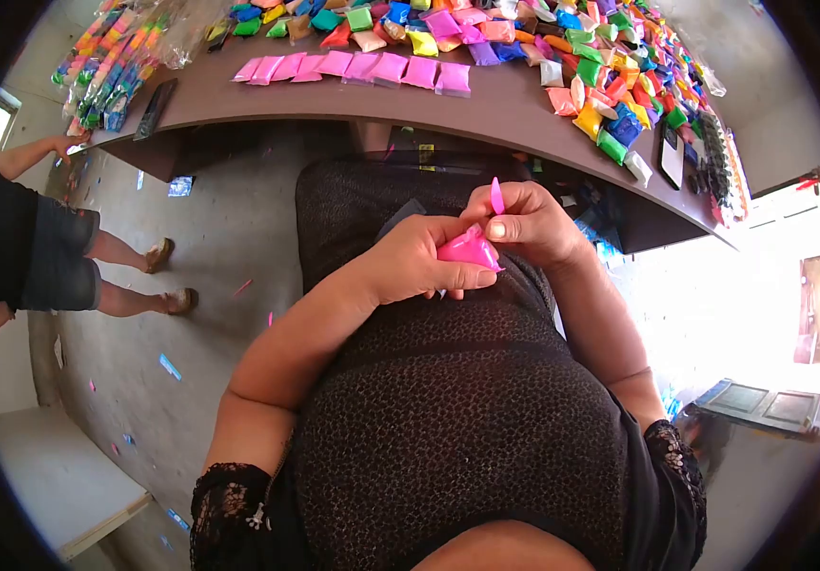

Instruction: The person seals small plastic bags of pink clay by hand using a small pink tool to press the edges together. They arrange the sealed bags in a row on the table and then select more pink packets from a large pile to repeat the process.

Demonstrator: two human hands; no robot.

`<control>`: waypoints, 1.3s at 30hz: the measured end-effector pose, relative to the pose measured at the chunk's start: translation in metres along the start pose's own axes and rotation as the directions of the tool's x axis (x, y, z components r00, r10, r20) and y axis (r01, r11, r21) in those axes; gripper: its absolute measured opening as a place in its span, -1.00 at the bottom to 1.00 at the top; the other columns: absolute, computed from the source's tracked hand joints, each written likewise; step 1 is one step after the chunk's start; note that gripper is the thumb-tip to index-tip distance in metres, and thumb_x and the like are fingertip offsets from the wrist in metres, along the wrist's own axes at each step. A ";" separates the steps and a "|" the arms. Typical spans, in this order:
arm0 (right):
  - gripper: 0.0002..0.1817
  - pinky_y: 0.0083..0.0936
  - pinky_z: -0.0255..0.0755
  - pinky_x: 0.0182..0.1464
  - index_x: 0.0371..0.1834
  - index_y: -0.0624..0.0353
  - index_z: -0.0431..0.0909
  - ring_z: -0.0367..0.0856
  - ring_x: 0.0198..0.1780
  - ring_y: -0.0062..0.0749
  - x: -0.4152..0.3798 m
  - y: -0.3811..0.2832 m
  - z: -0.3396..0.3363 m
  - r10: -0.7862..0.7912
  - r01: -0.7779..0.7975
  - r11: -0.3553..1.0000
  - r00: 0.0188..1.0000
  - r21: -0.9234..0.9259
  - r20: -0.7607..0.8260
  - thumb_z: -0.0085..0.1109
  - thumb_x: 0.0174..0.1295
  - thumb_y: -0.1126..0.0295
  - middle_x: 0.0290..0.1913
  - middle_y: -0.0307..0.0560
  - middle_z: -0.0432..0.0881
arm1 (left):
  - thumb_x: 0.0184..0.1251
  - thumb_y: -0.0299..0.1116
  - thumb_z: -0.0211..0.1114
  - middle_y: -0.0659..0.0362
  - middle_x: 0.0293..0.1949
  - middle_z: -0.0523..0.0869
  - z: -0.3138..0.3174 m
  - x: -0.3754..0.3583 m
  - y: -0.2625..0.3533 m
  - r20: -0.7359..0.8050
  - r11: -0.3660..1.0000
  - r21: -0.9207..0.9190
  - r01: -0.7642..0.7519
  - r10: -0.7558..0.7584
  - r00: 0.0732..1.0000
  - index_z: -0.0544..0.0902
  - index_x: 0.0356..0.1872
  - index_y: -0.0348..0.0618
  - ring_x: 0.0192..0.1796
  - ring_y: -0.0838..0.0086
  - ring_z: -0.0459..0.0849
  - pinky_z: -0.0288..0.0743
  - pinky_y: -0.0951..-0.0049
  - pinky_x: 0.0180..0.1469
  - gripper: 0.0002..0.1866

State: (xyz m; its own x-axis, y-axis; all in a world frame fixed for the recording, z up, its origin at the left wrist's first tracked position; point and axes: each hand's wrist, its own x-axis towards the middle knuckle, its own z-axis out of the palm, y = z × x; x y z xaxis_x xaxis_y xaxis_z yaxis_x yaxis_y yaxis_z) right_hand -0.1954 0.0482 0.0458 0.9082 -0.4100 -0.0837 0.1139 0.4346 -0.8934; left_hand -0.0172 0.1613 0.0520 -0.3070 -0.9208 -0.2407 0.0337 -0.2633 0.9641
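My left hand (408, 259) is closed around a small bright pink packet (468, 249), its thumb along the lower edge. A pinch of my right hand (535, 226) grips a slim pink plastic tool (496, 196) with a pointed tip sticking up. The fingertips of that hand are right at the packet's upper corner. Both hands are in front of my body, below the table edge. Beyond them, a row of pink packets (335, 64) lies along the front of the brown table (267, 103).
A big pile of coloured packets (610, 81) covers the table's back and right. Bundled packets (110, 67) and a dark phone (155, 109) are at the left, another phone (671, 157) at the right. A person (24, 224) stands left. Scraps such as a blue wrapper (170, 366) litter the floor.
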 end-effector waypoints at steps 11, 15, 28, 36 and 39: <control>-0.76 -0.67 0.17 -0.46 -0.30 0.21 0.54 0.26 -0.52 -0.68 0.010 0.015 -0.005 -0.121 0.137 0.979 0.986 0.149 -0.111 0.25 0.34 0.25 -0.45 -0.33 0.41 | 0.22 -0.33 0.47 0.23 -0.33 0.72 -0.004 0.007 -0.013 0.008 0.984 -0.174 -0.046 0.048 0.999 0.62 0.04 -0.19 -0.40 0.63 0.67 0.46 0.65 -0.46 -0.62; -0.79 -0.74 0.06 -0.54 -0.25 0.15 0.56 0.17 -0.59 -0.76 0.010 0.011 -0.003 -0.003 0.047 0.996 0.880 0.080 -0.475 0.22 0.36 0.23 -0.49 -0.37 0.42 | 0.44 -0.43 0.21 0.07 0.03 0.65 -0.012 0.013 -0.017 -0.237 0.761 -0.575 -0.302 0.198 0.951 0.48 0.22 -0.18 0.06 0.33 0.67 0.63 0.32 0.02 -0.63; -0.84 -0.75 0.09 -0.53 -0.17 0.18 0.64 0.24 -0.56 -0.79 0.018 0.020 0.025 -0.085 -0.015 0.964 0.928 -0.264 -0.364 0.30 0.31 0.35 -0.46 -0.38 0.56 | 0.47 -0.27 0.22 0.07 0.14 0.63 0.000 0.021 -0.018 -0.501 0.676 -0.510 -0.532 0.269 0.823 0.50 0.19 -0.16 0.17 0.41 0.59 0.42 0.34 0.28 -0.64; -0.87 -0.78 0.13 -0.51 -0.20 0.19 0.67 0.32 -0.54 -0.78 0.015 0.031 0.015 -0.021 -0.011 0.996 0.926 -0.083 -0.376 0.31 0.29 0.38 -0.39 -0.32 0.62 | 0.47 -0.28 0.21 0.04 0.15 0.63 -0.005 0.019 -0.024 -0.467 0.605 -0.613 -0.508 0.242 0.851 0.48 0.22 -0.15 0.24 0.27 0.57 0.40 0.22 0.32 -0.63; -0.82 -0.75 0.14 -0.50 -0.12 0.21 0.68 0.31 -0.52 -0.78 0.013 0.032 0.010 0.001 -0.025 0.998 0.930 -0.060 -0.368 0.32 0.29 0.37 -0.38 -0.34 0.61 | 0.47 -0.29 0.21 0.06 0.10 0.64 -0.001 0.020 -0.022 -0.480 0.563 -0.651 -0.509 0.215 0.851 0.50 0.17 -0.20 0.17 0.35 0.61 0.47 0.31 0.24 -0.65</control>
State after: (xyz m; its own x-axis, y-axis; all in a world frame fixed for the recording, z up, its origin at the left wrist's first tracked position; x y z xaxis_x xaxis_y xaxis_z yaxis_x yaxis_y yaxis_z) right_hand -0.1761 0.0653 0.0208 0.6967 -0.6756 -0.2412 0.0670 0.3960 -0.9158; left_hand -0.0231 0.1485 0.0254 0.2021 -0.9780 -0.0512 0.7947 0.1332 0.5922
